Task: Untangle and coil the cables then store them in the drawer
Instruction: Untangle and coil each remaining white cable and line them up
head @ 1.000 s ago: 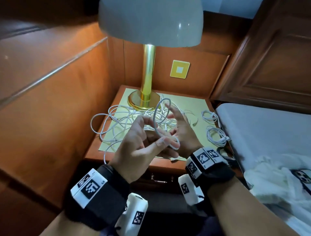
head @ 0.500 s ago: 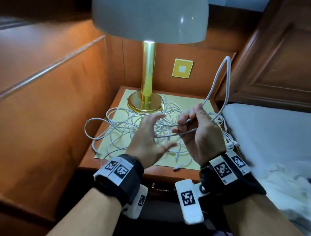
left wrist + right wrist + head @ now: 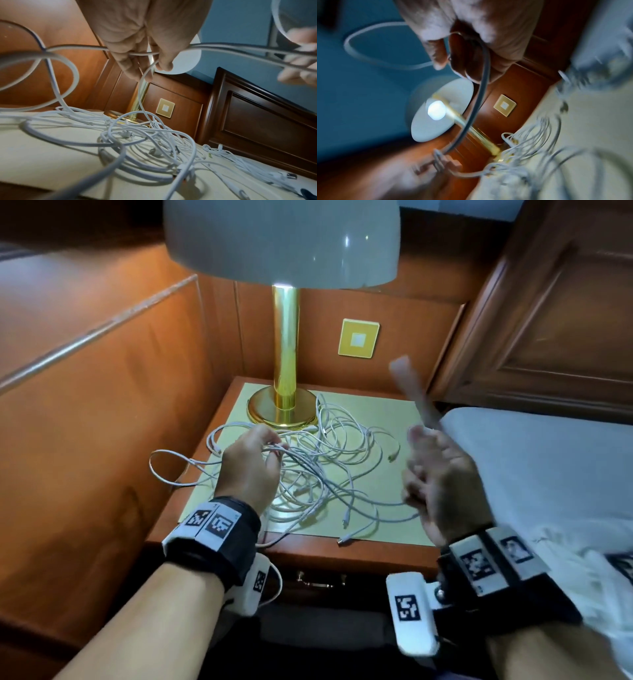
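A tangle of white cables (image 3: 329, 460) lies on a yellow mat (image 3: 387, 529) on the nightstand. My left hand (image 3: 274, 453) hovers over the tangle's left side, its fingers (image 3: 135, 65) curled round a couple of strands. One white cable (image 3: 223, 46) runs from it to my right hand (image 3: 435, 470), which is blurred by motion above the mat's right edge. The right hand's fingers (image 3: 436, 54) are curled round that cable (image 3: 481, 94), and a blurred loop of it (image 3: 411, 392) rises behind the hand. The drawer (image 3: 322, 580) below the nightstand top is closed.
A brass lamp (image 3: 281, 409) with a white shade stands at the back of the mat. Coiled cable bundles (image 3: 223, 151) lie at the mat's right side. A bed (image 3: 548, 467) with a white cloth (image 3: 582, 559) borders the right; wood panelling closes the left and back.
My left hand, open before, has moved left and gripped strands in the tangle. My right hand has swung right with its cable, and the tall loop has dropped lower.
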